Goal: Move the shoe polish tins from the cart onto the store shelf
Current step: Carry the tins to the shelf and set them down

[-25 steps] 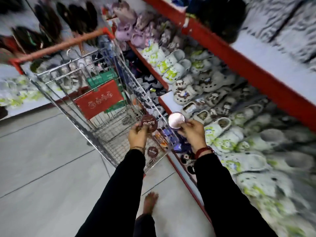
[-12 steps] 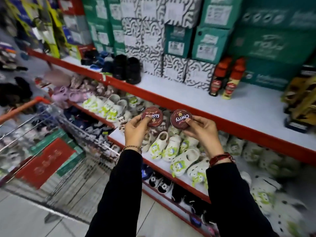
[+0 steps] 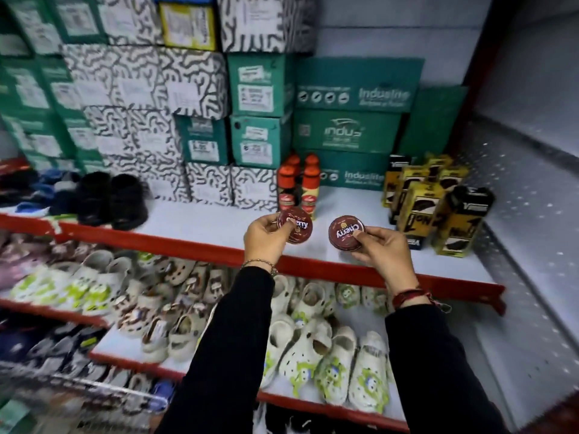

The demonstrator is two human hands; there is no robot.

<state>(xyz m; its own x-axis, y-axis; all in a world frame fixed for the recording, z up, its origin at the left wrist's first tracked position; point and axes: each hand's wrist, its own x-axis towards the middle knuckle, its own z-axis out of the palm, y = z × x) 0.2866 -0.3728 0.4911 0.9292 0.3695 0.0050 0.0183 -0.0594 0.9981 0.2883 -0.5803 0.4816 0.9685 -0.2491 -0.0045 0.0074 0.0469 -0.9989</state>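
Left hand [image 3: 264,238] fingers pinch one round, glossy maroon tin [image 3: 295,224]; right hand [image 3: 383,250] grips a second tin [image 3: 345,233], both above the white shelf [image 3: 219,227]. At twelve o'clock stand red-capped bottles [image 3: 297,186], labels perhaps blurred.

Left hand [image 3: 266,234] and right hand [image 3: 383,250] raised forward, fingers pinched closed.

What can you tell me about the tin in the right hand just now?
The tin in the right hand is a flat round dark-brown can, metal by its sheen, lid shut, with white "Cherry" lettering that reads upside down from the head view. The right hand pinches its near edge, thumb on the lid, tilting the face toward the camera. It hangs over the bare white shelf, between the red-capped bottles and yellow boxes, touching neither.
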